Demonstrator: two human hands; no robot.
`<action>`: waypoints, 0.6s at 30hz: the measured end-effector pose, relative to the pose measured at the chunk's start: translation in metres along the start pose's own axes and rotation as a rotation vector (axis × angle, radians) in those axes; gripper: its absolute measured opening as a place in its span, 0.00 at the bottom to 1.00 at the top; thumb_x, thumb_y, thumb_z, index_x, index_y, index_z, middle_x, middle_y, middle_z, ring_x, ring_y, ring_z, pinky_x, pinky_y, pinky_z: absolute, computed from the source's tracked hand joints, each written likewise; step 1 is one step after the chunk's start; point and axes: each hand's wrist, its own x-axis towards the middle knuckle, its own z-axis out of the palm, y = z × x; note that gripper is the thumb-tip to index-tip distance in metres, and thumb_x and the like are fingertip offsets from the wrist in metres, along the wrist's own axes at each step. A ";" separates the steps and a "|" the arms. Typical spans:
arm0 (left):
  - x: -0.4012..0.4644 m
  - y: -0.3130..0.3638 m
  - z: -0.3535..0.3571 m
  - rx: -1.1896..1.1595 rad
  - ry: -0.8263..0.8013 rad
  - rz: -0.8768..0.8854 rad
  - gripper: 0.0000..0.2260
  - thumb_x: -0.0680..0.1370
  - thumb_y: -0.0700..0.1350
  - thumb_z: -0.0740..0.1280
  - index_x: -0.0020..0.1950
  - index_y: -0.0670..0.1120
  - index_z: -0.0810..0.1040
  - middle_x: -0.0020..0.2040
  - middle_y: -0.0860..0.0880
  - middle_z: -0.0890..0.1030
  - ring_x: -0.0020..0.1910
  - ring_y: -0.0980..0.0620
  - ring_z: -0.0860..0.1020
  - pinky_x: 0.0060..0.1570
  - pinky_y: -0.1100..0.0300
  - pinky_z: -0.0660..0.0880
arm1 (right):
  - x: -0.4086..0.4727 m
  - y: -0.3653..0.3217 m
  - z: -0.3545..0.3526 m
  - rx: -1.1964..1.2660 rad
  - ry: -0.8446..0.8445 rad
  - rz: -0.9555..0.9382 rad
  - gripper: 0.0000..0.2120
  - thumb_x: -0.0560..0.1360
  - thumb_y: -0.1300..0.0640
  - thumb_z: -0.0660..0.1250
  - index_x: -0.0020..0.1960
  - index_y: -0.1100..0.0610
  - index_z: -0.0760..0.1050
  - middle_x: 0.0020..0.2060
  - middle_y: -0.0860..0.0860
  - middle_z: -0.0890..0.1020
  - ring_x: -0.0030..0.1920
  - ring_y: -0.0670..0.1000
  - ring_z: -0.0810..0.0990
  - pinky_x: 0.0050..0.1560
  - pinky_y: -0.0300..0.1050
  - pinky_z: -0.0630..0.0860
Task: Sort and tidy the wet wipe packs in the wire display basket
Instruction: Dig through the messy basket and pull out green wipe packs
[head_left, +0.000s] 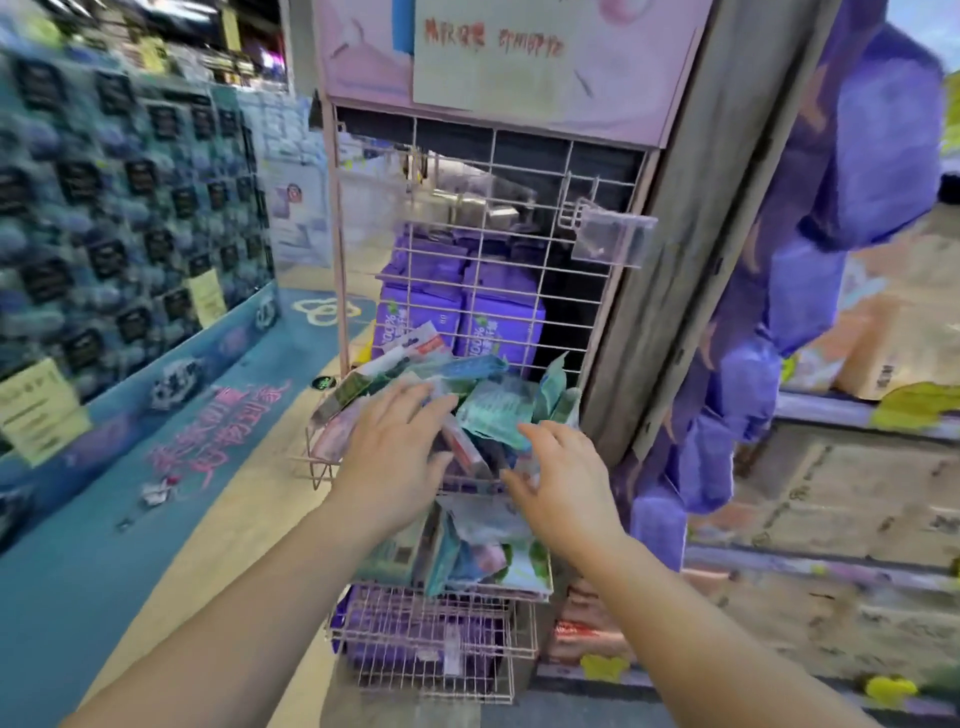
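Pink wire display basket (318, 451), mid-tier of rack, holds jumbled teal and pink wet wipe packs (496, 410) lying at mixed angles. Left hand (392, 447) open, flat on the left heap. Right hand (563, 480) open, fingers spread, nearer the teal packs just beyond; gripping nothing.

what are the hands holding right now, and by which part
Nothing clearly. Left hand lies spread on the wet wipe packs in the wire basket; right hand hovers open beside them. No grip shows.
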 end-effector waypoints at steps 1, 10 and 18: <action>0.003 -0.002 0.000 0.038 -0.012 0.013 0.27 0.75 0.47 0.68 0.73 0.51 0.66 0.75 0.45 0.63 0.76 0.44 0.56 0.74 0.48 0.53 | 0.004 -0.002 0.003 -0.002 -0.006 -0.020 0.28 0.72 0.47 0.69 0.69 0.54 0.70 0.63 0.54 0.74 0.66 0.57 0.70 0.66 0.50 0.65; 0.032 -0.019 0.017 0.044 0.001 0.072 0.11 0.62 0.49 0.79 0.41 0.51 0.83 0.61 0.45 0.77 0.68 0.37 0.68 0.68 0.40 0.63 | 0.023 -0.012 0.026 0.025 0.035 -0.024 0.25 0.67 0.43 0.72 0.60 0.50 0.75 0.52 0.50 0.76 0.56 0.54 0.73 0.57 0.49 0.70; 0.053 -0.026 0.026 -0.002 0.065 0.081 0.09 0.64 0.56 0.77 0.38 0.53 0.85 0.56 0.50 0.79 0.64 0.44 0.70 0.69 0.47 0.56 | 0.031 0.000 0.023 0.045 0.016 -0.038 0.23 0.68 0.56 0.66 0.63 0.50 0.73 0.58 0.50 0.75 0.60 0.56 0.72 0.60 0.48 0.65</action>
